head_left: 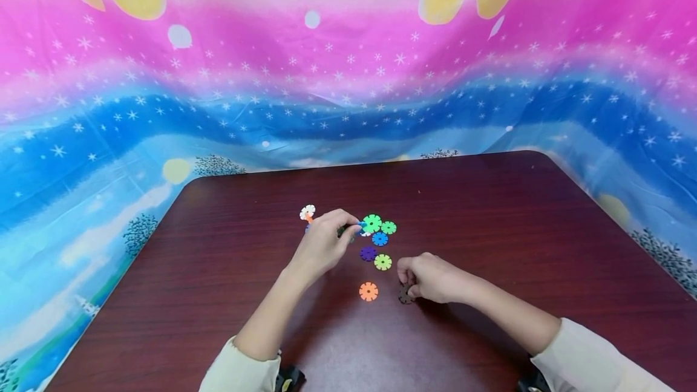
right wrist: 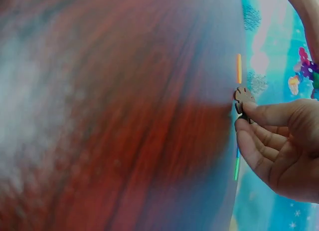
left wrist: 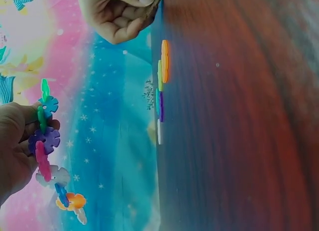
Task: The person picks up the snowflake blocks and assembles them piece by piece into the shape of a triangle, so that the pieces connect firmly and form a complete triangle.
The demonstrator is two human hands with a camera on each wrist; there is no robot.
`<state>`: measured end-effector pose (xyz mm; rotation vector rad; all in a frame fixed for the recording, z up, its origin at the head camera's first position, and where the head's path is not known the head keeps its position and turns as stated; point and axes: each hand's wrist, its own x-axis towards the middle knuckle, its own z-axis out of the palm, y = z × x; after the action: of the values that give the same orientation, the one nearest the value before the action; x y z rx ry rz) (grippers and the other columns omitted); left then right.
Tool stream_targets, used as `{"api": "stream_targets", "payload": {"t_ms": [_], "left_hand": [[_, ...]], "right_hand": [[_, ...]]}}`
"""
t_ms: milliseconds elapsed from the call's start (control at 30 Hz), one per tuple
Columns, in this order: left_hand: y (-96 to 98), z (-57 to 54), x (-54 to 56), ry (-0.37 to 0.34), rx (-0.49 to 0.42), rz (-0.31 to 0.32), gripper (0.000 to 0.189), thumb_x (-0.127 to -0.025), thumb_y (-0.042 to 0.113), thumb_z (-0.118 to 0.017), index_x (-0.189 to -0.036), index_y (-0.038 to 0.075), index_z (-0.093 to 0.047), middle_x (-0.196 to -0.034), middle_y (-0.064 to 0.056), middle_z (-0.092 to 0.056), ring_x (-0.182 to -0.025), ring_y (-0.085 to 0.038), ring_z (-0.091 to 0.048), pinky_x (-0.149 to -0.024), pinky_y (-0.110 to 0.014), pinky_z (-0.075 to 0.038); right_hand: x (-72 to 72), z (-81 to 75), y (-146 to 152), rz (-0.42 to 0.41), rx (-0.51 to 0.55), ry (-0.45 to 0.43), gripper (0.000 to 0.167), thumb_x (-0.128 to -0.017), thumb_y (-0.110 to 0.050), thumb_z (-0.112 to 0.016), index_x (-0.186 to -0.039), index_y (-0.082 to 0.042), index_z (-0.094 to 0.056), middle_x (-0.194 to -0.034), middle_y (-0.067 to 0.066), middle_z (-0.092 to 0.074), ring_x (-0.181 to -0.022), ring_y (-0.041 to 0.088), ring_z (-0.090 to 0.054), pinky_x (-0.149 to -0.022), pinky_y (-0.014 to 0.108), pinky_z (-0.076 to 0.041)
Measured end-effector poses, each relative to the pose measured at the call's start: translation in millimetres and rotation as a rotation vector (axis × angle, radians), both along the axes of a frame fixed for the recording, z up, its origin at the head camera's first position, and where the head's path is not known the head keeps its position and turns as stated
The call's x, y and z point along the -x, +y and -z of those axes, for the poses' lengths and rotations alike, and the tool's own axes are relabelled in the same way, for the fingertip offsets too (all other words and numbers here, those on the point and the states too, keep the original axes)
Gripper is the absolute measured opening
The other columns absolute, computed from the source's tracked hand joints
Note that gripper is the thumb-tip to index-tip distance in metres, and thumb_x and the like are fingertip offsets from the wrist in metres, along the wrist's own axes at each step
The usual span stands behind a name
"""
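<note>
Two grips, both closed — left hand (head_left: 322, 241), fingers pinching a disc chain (left wrist: 50, 141); right hand (head_left: 438, 280), fingers pinching a brown disc (right wrist: 244, 95). Orange disc (head_left: 363, 293) lies flat on the tabletop (head_left: 490, 210).

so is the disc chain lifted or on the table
Lifted: in the left wrist view, the left hand holds the chain off the table.

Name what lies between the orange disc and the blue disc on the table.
The head view shows a purple disc and a yellow-green disc lying between them.
</note>
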<state>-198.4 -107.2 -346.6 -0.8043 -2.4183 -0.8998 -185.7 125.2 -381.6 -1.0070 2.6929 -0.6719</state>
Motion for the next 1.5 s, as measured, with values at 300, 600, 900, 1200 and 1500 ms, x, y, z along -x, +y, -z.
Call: {"api": "stream_targets", "payload": {"t_ms": [300,600,900,1200,1500], "left_hand": [[2.8,0.6,-0.9,-0.071,0.037,0.062,0.006,-0.083,0.005,-0.068,-0.088,0.006,-0.068,-0.084,0.003,-0.063,-0.065,-0.005,-0.05,-0.058,-0.02,-0.044],[5.9,0.6,-2.8,-0.152,0.106,0.116,0.004,-0.085,0.009,-0.067,-0.088,0.006,-0.067,-0.082,0.006,-0.06,-0.064,-0.007,-0.049,-0.059,-0.02,-0.044],[7.1,-1.0,-4.7,-0.162,0.146,0.114,0.005,-0.085,0.009,-0.066,-0.089,0.006,-0.067,-0.082,0.005,-0.06,-0.065,-0.006,-0.051,-0.06,-0.019,-0.045],[8.1,-0.1,-5.9,-0.157,0.113,0.133,0.005,-0.085,0.006,-0.066,-0.089,0.005,-0.068,-0.084,0.003,-0.061,-0.066,-0.006,-0.052,-0.06,-0.02,-0.045],[10.9,1.8,-5.8,-0.073,0.059,0.164,0.005,-0.085,0.008,-0.067,-0.085,0.003,-0.066,-0.08,0.002,-0.06,-0.064,-0.007,-0.049,-0.058,-0.018,-0.044]], "right_hand": [[8.8,-6.0,6,0.194,0.304,0.073,0.019,-0.08,0.006,-0.066,-0.086,-0.009,-0.056,-0.072,-0.004,-0.056,-0.063,0.009,-0.053,-0.054,0.025,-0.046],[9.5,-11.2,2,0.29,0.521,0.15,0.019,-0.082,0.007,-0.064,-0.09,-0.009,-0.056,-0.078,0.002,-0.061,-0.072,0.015,-0.059,-0.062,0.028,-0.049],[7.1,-14.4,-1,0.307,0.654,0.1,0.017,-0.084,0.005,-0.062,-0.092,-0.007,-0.053,-0.086,0.007,-0.067,-0.076,0.017,-0.066,-0.064,0.025,-0.052],[5.5,-16.0,-5,0.267,0.683,0.077,0.015,-0.085,0.006,-0.061,-0.092,-0.005,-0.054,-0.085,0.008,-0.067,-0.077,0.024,-0.066,-0.067,0.027,-0.053],[7.2,-14.1,-6,0.25,0.694,0.147,0.017,-0.082,0.009,-0.063,-0.086,-0.006,-0.055,-0.079,0.005,-0.066,-0.072,0.021,-0.067,-0.064,0.025,-0.053]]}}
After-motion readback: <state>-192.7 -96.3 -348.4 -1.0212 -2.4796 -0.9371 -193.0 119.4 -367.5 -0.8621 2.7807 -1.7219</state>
